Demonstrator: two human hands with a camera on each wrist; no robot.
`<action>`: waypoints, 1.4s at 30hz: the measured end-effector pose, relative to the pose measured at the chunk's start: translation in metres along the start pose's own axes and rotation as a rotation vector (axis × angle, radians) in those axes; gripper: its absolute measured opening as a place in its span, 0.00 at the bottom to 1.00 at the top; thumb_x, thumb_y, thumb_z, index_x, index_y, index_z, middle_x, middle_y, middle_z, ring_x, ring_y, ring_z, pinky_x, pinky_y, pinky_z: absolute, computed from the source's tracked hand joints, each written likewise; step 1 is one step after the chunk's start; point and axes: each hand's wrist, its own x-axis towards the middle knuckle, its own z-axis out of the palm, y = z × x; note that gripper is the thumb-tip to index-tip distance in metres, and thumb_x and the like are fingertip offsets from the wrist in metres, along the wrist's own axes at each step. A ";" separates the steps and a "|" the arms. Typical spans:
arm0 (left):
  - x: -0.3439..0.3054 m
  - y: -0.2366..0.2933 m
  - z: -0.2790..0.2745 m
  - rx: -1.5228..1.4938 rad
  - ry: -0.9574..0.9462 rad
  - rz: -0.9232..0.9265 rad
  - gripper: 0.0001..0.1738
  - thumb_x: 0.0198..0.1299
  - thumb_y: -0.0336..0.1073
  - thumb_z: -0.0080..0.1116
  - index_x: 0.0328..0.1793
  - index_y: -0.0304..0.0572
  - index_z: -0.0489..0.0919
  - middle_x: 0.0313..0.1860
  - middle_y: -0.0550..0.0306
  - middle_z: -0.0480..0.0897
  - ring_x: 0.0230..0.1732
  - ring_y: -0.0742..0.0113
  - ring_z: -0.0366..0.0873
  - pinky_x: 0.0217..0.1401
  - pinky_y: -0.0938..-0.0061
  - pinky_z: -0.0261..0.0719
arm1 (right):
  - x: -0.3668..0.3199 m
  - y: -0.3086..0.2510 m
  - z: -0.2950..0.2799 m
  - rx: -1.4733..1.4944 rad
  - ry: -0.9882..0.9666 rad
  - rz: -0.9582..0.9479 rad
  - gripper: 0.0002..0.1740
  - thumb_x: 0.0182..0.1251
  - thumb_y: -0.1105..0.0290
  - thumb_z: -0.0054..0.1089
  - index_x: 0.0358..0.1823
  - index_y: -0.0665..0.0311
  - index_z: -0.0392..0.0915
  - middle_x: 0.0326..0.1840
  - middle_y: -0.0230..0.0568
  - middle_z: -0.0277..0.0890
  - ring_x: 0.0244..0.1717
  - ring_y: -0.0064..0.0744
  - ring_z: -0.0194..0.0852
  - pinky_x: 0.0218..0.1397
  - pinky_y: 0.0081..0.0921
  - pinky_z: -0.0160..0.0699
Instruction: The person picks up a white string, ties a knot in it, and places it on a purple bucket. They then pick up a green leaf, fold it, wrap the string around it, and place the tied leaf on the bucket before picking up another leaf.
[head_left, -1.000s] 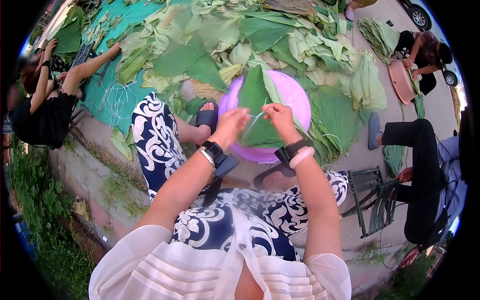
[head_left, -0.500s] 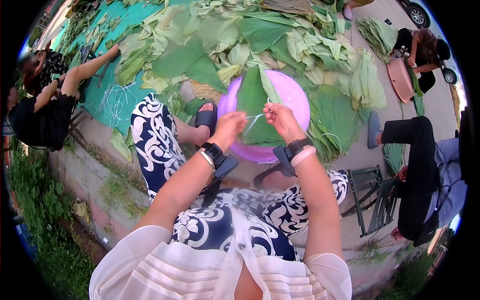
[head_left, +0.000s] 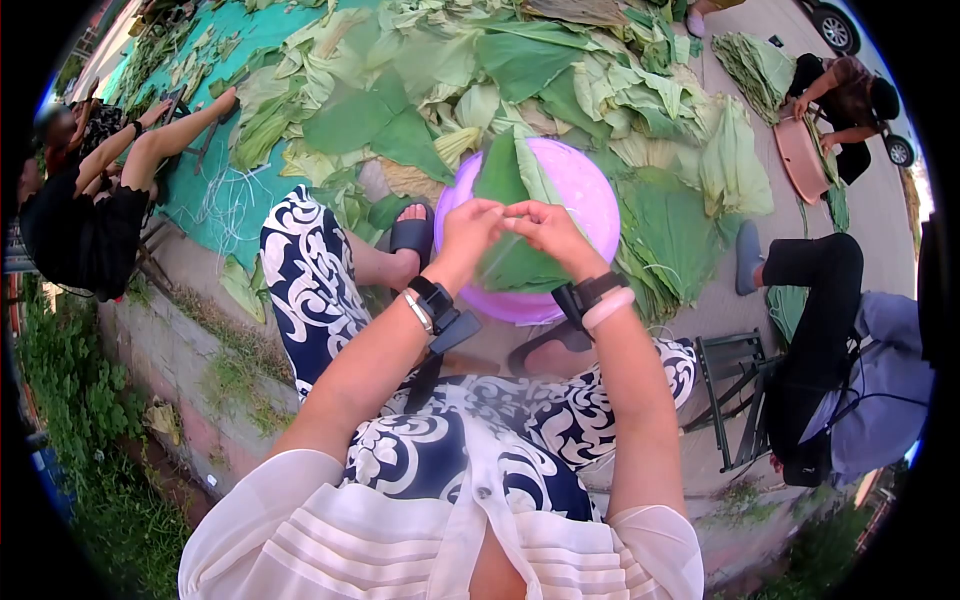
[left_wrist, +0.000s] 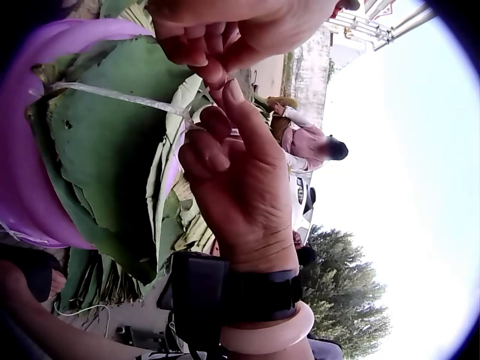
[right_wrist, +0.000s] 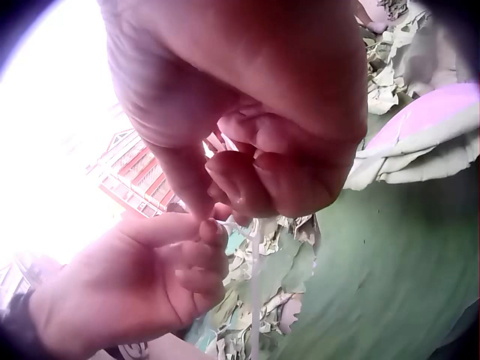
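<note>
My left hand (head_left: pixel 470 238) and right hand (head_left: pixel 553 238) meet fingertip to fingertip above a folded bundle of large green leaves (left_wrist: pixel 105 154). A thin white plastic string (left_wrist: pixel 120 95) crosses the top of the bundle and runs up to the fingers. Both hands pinch this string with curled fingers. In the right wrist view the string (right_wrist: pixel 256 300) hangs straight down from beneath the fingers; the exact spot where they grip is partly hidden. The bundle lies on a round purple basin (head_left: pixel 597 190) between my feet.
A broad heap of leaves (head_left: pixel 400 110) spreads beyond the basin, with stacked leaves (head_left: pixel 680 230) to its right. Loose white strings (head_left: pixel 230 205) lie on the green sheet (head_left: pixel 195 225). A folding stool (head_left: pixel 730 400) stands at right. Other people sit on both sides.
My hands were apart with the white string stretched between them; now they have come together, fingertips meeting. The leaf bundle stays on the basin.
</note>
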 end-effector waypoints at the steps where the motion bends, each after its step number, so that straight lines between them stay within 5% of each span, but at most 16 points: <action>1: 0.000 -0.002 0.000 0.000 0.006 0.003 0.10 0.65 0.34 0.58 0.49 0.36 0.79 0.32 0.63 0.82 0.27 0.79 0.74 0.29 0.83 0.70 | 0.000 0.002 -0.001 0.012 -0.010 0.026 0.19 0.60 0.59 0.70 0.44 0.68 0.83 0.35 0.36 0.83 0.35 0.22 0.77 0.40 0.22 0.76; 8: -0.005 -0.010 -0.001 -0.143 0.051 -0.032 0.13 0.65 0.32 0.57 0.55 0.37 0.78 0.41 0.60 0.82 0.36 0.77 0.76 0.37 0.81 0.72 | 0.012 0.028 0.000 -0.091 0.051 0.036 0.13 0.60 0.63 0.68 0.37 0.67 0.85 0.32 0.34 0.83 0.34 0.21 0.77 0.40 0.23 0.75; 14: -0.004 -0.029 -0.002 -0.226 -0.118 -0.244 0.16 0.63 0.30 0.59 0.57 0.39 0.77 0.44 0.64 0.82 0.39 0.76 0.77 0.39 0.82 0.70 | 0.012 0.031 0.005 0.003 0.109 0.046 0.11 0.60 0.65 0.65 0.35 0.68 0.84 0.32 0.35 0.84 0.34 0.21 0.77 0.41 0.22 0.76; 23: 0.003 -0.033 0.003 -0.286 -0.041 -0.277 0.10 0.63 0.32 0.61 0.50 0.42 0.79 0.39 0.65 0.82 0.33 0.78 0.75 0.35 0.83 0.69 | 0.007 0.027 0.003 0.365 0.172 0.166 0.18 0.70 0.56 0.57 0.39 0.65 0.82 0.25 0.30 0.74 0.24 0.20 0.70 0.29 0.20 0.68; 29: 0.006 -0.029 -0.001 -0.403 -0.167 -0.259 0.06 0.64 0.35 0.61 0.43 0.44 0.78 0.32 0.67 0.80 0.28 0.79 0.73 0.30 0.82 0.66 | 0.010 0.037 -0.004 0.492 0.172 0.220 0.22 0.72 0.52 0.54 0.40 0.67 0.81 0.26 0.31 0.74 0.22 0.24 0.71 0.28 0.22 0.69; 35: 0.009 -0.019 0.004 0.109 -0.181 -0.075 0.08 0.64 0.37 0.62 0.39 0.40 0.81 0.27 0.68 0.78 0.26 0.82 0.69 0.28 0.83 0.65 | 0.008 0.027 0.001 0.335 0.245 0.147 0.19 0.71 0.55 0.56 0.38 0.67 0.80 0.25 0.31 0.76 0.21 0.22 0.71 0.26 0.20 0.70; 42: 0.012 -0.014 0.003 0.306 -0.238 0.083 0.09 0.62 0.29 0.56 0.43 0.29 0.82 0.34 0.58 0.84 0.35 0.74 0.77 0.38 0.77 0.75 | 0.005 0.016 0.017 0.170 0.214 -0.090 0.14 0.70 0.61 0.60 0.35 0.67 0.78 0.25 0.32 0.78 0.23 0.19 0.74 0.27 0.18 0.72</action>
